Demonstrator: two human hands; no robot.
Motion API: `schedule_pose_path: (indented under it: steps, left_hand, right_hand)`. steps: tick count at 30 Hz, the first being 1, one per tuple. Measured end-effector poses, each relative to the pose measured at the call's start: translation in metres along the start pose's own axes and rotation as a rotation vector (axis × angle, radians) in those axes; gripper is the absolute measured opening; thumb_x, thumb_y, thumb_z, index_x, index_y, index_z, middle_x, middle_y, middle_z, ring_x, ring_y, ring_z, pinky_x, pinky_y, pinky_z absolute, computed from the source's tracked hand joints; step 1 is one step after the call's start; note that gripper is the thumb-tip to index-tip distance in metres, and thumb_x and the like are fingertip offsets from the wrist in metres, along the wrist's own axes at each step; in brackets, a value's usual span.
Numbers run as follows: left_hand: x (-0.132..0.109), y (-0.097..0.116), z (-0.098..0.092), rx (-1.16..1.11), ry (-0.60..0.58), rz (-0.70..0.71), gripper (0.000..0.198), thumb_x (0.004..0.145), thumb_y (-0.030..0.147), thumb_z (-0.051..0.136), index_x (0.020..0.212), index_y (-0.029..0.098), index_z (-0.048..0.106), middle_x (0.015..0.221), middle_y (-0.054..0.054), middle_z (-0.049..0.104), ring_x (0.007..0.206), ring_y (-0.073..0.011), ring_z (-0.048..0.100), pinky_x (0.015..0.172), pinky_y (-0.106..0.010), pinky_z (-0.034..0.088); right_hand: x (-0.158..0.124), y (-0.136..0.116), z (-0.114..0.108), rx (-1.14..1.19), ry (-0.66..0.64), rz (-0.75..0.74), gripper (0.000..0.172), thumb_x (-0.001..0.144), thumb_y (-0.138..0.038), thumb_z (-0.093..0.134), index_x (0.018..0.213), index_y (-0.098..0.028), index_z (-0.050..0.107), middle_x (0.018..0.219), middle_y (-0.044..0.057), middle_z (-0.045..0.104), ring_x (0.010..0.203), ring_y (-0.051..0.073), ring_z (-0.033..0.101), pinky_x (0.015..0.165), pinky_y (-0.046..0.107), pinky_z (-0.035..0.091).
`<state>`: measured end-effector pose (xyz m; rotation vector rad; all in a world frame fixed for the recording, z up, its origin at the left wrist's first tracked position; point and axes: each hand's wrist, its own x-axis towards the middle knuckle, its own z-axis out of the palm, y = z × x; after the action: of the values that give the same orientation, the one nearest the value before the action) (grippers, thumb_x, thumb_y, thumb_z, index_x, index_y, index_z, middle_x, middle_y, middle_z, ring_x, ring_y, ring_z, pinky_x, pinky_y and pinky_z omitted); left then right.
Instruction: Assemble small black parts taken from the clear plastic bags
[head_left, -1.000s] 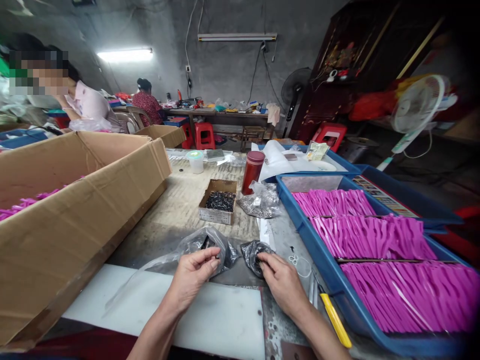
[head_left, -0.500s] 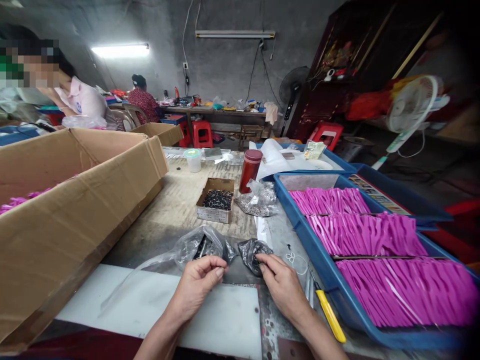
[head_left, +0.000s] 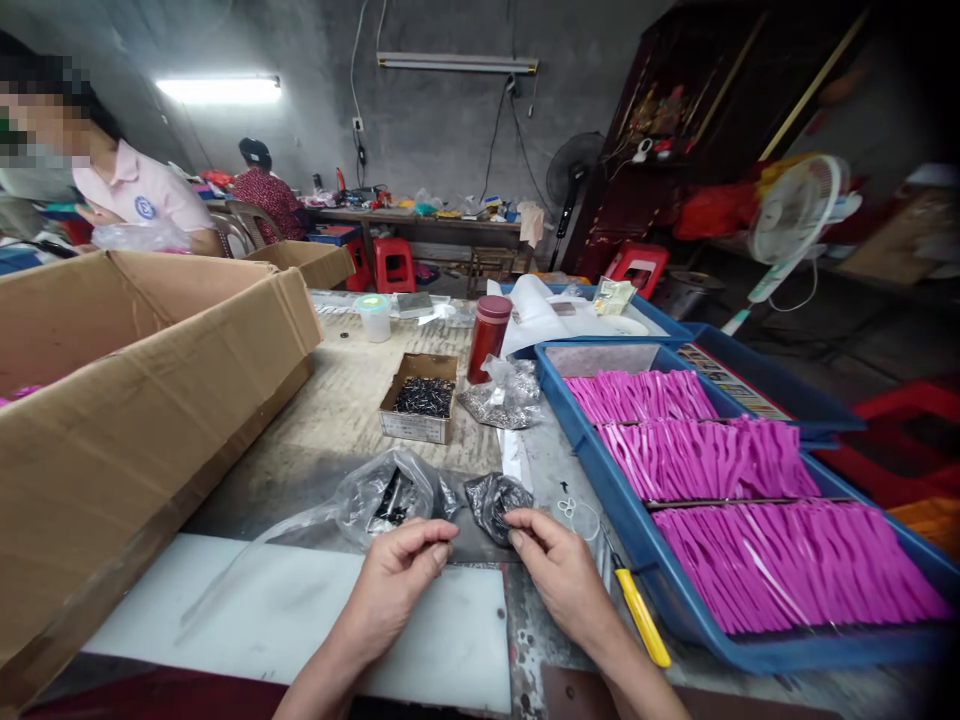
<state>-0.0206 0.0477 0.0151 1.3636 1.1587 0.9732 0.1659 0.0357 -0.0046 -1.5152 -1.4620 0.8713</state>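
Note:
My left hand [head_left: 401,575] is closed, thumb and forefinger pinched together above the front edge of a clear plastic bag [head_left: 352,510] with black parts inside. Whatever sits between those fingertips is too small to make out. To its right, my right hand [head_left: 559,570] has its thumb and forefinger together at the mouth of a small dark plastic bag [head_left: 491,500]. Its fingertips touch or overlap the bag's contents, and I cannot see what they hold. A white board [head_left: 450,640] lies below my left hand. A yellow-handled screwdriver [head_left: 642,618] rests beside my right forearm.
A blue tray [head_left: 622,500] of pink strips stands at right, a large cardboard box [head_left: 150,400] at left. Further back are a small carton [head_left: 415,428] of black screws, a bag of small metal parts [head_left: 499,405], a red-brown flask [head_left: 489,340] and a co-worker [head_left: 142,200].
The view has turned slightly, so everything sits a little further left. Both hands keep nearly the same pinched pose. The co-worker at left has lowered a hand from the head.

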Motion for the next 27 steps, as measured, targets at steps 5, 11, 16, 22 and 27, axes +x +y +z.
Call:
schedule_pose_path:
  steps: [5, 11, 16, 22, 27]
  left_hand:
    - [-0.003, -0.006, 0.008, -0.118, 0.008, -0.067, 0.025, 0.061, 0.019, 0.062, 0.086, 0.016, 0.064, 0.069, -0.001, 0.062, 0.065, -0.0132, 0.055, 0.063, -0.022, 0.045]
    - [-0.005, -0.004, 0.015, -0.14, -0.046, -0.038, 0.024, 0.062, 0.017, 0.06, 0.086, 0.017, 0.063, 0.066, 0.0, 0.059, 0.063, -0.0115, 0.054, 0.061, -0.02, 0.045]
    - [-0.008, 0.0, 0.019, -0.085, -0.057, 0.022, 0.022, 0.064, 0.016, 0.058, 0.086, 0.015, 0.063, 0.066, 0.0, 0.059, 0.063, -0.0122, 0.054, 0.061, -0.02, 0.046]
    - [-0.013, -0.006, 0.022, -0.03, -0.077, 0.091, 0.026, 0.067, 0.014, 0.055, 0.092, 0.017, 0.061, 0.068, -0.001, 0.06, 0.063, -0.012, 0.055, 0.062, -0.02, 0.046]
    - [-0.013, -0.004, 0.024, 0.031, -0.067, 0.132, 0.026, 0.067, 0.014, 0.054, 0.092, 0.016, 0.061, 0.067, -0.001, 0.06, 0.061, -0.0118, 0.055, 0.06, -0.02, 0.047]
  right_hand:
    - [-0.003, -0.003, 0.004, 0.266, -0.021, 0.112, 0.009, 0.068, -0.024, 0.053, 0.074, -0.017, 0.054, 0.057, -0.003, 0.052, 0.054, 0.013, 0.048, 0.051, 0.022, 0.037]
    - [-0.011, -0.019, 0.01, 0.454, -0.101, 0.185, 0.014, 0.066, -0.029, 0.056, 0.063, -0.016, 0.051, 0.053, -0.005, 0.044, 0.05, 0.009, 0.039, 0.047, 0.02, 0.03]
    - [-0.019, -0.025, 0.018, 0.532, -0.092, 0.203, 0.019, 0.064, -0.032, 0.058, 0.059, -0.016, 0.05, 0.051, -0.006, 0.04, 0.049, 0.009, 0.035, 0.047, 0.02, 0.028]
    - [-0.023, -0.026, 0.023, 0.569, -0.084, 0.211, 0.021, 0.066, -0.034, 0.057, 0.058, -0.016, 0.05, 0.052, -0.005, 0.043, 0.049, 0.009, 0.036, 0.048, 0.02, 0.03]
    - [-0.024, -0.024, 0.025, 0.593, -0.082, 0.214, 0.021, 0.067, -0.035, 0.056, 0.058, -0.016, 0.049, 0.051, -0.005, 0.041, 0.049, 0.009, 0.035, 0.048, 0.02, 0.03]
